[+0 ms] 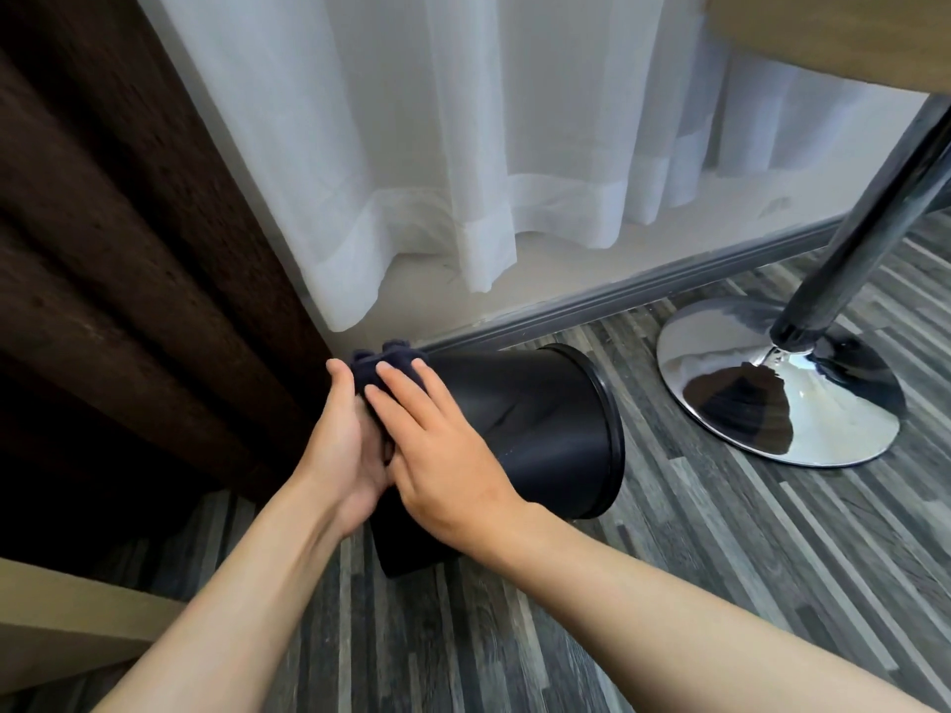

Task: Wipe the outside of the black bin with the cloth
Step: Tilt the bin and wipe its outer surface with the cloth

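The black bin (535,429) lies on its side on the floor, its rimmed mouth facing right and its base toward me and the left. A dark navy cloth (383,370) is bunched over the base end. My left hand (342,445) cups the base from the left, thumb on the cloth. My right hand (437,450) lies flat on the bin's upper side, fingers spread and pressing the cloth's edge against it. Part of the cloth is hidden under both hands.
A chrome table foot (782,383) with a dark pole (864,213) stands just right of the bin. White sheer curtains (437,146) and a brown drape (128,223) hang behind. A grey skirting (643,295) runs along the wall. Striped grey floor (720,584) extends toward me.
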